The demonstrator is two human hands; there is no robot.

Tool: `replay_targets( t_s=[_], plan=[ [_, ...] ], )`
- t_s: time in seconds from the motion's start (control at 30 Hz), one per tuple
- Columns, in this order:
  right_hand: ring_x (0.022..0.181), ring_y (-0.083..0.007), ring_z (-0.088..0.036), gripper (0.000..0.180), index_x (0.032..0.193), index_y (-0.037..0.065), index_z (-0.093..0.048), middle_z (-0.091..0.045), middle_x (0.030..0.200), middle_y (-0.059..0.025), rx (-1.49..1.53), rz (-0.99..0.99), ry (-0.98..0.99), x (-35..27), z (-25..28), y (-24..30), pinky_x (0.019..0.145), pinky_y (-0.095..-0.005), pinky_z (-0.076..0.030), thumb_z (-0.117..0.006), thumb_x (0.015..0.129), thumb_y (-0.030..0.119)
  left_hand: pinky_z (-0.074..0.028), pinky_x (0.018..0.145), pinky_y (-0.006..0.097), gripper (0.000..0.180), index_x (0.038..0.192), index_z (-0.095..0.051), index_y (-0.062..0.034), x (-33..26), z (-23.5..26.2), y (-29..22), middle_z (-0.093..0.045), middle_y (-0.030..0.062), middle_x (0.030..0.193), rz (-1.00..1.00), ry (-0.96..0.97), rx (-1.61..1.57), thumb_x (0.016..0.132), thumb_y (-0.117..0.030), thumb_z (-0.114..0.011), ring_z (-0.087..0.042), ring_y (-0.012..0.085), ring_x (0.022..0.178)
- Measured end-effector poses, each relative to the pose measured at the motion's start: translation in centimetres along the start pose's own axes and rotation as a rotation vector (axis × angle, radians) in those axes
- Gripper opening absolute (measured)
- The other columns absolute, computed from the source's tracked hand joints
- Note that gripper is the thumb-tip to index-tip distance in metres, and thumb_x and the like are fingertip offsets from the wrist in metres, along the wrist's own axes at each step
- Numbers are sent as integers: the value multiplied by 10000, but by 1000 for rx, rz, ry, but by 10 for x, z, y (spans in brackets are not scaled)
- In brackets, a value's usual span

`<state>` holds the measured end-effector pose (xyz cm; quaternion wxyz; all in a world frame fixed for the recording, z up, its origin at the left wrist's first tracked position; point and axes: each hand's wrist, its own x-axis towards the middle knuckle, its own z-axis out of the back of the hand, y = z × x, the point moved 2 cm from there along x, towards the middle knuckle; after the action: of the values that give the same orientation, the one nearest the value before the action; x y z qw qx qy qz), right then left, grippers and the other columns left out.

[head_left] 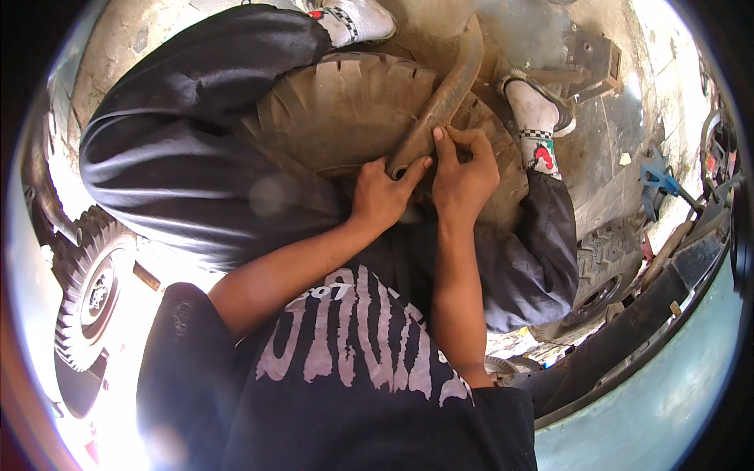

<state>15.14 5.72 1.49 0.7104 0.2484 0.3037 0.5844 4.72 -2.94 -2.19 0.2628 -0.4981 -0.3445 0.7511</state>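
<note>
A long, curved, rusty metal bar [450,93] slants from between my hands up and away to the right, across a big worn tyre [345,98]. At its near end is a round eye, like that of a leaf spring, with a dark hole [399,171]. My left hand [382,195] is closed on this end, thumb and forefinger beside the hole. My right hand [466,174] pinches at the bar's right edge, just above the eye; whether something small sits in that pinch is hidden.
My legs straddle the tyre on a dusty floor. A metal bracket [593,63] lies beyond my right foot, a blue tool-like piece [658,174] farther right. Treaded wheels stand at left [94,294] and right [605,271]. A light-blue curved panel [660,400] borders the lower right.
</note>
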Motion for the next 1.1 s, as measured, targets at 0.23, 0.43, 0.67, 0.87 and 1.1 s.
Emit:
replay_targets(
  t_s=[0.23,0.43,0.67,0.87,1.1],
  plan=[
    [824,-341,-725,164,890,33,-749,-748,878,-165,11,13,-42,86,-10,-2,771,-413,-542,-870,870,142,-550,683,337,540,954,-778,33,-1,1,-8,-760,93,703,217,179,-20,978,-507,-766,-755,178,707],
    [837,-358,-726,177,889,27,-752,-757,898,-170,-20,50,-54,14,-3,-3,787,-418,-546,-875,860,152,-553,690,347,550,955,-785,36,3,3,-1,-755,100,693,159,127,23,975,-513,-766,-752,183,716],
    [839,-372,-723,196,876,26,-744,-754,894,-171,-40,122,-99,58,-12,-3,786,-438,-543,-873,865,173,-551,697,360,575,936,-783,35,-1,4,-14,-755,105,695,207,160,-19,969,-539,-766,-744,191,721],
    [811,-377,-709,196,887,30,-742,-735,874,-167,-61,220,-156,76,-16,-10,771,-453,-540,-875,864,172,-544,676,353,567,935,-784,35,3,0,-2,-758,106,703,217,184,-1,974,-531,-765,-733,187,713],
    [814,-378,-708,193,881,20,-731,-729,882,-166,0,78,-17,-13,2,-4,765,-440,-541,-876,859,145,-548,677,359,539,950,-777,61,1,-1,6,-767,141,739,13,29,65,980,-477,-774,-747,198,718]
  ],
)
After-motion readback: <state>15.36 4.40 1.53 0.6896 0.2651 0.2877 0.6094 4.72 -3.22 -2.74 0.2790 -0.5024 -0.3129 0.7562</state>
